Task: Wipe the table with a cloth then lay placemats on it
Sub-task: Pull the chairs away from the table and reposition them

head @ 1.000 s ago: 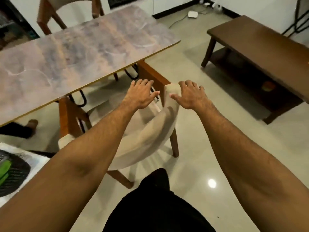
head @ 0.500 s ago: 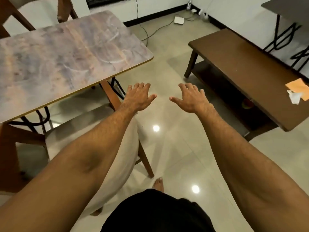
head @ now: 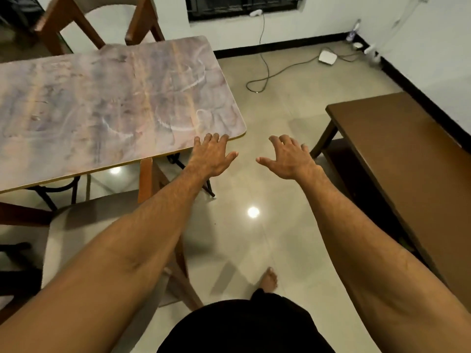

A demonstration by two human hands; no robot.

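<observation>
My left hand point(head: 211, 159) is stretched out ahead, palm down, its fingers point(head: 216, 140) straight and spread, holding nothing. Their tips lie over the near right edge of the tabletop point(head: 102, 103), close to its rounded corner; I cannot tell whether they touch it or hover above it. My right hand point(head: 290, 161) is out beside it, apart from the tabletop and over the floor point(head: 267, 110). Its fingers point(head: 276, 141) are loosely spread and slightly bent, and they also hold nothing. The two thumbs point toward each other with a gap between.

The tabletop fills the upper left of my view, marbled grey-purple with a pale edge. A chair point(head: 84, 225) with a light seat sits partly under its near side, below my left forearm; a second one point(head: 102, 26) stands at the far end. To my right is a dark brown bench point(head: 407, 179), near the wall. A cable point(head: 265, 70) loops across the floor by the far wall, near a small white box point(head: 327, 57). One bare foot point(head: 269, 280) shows below.
</observation>
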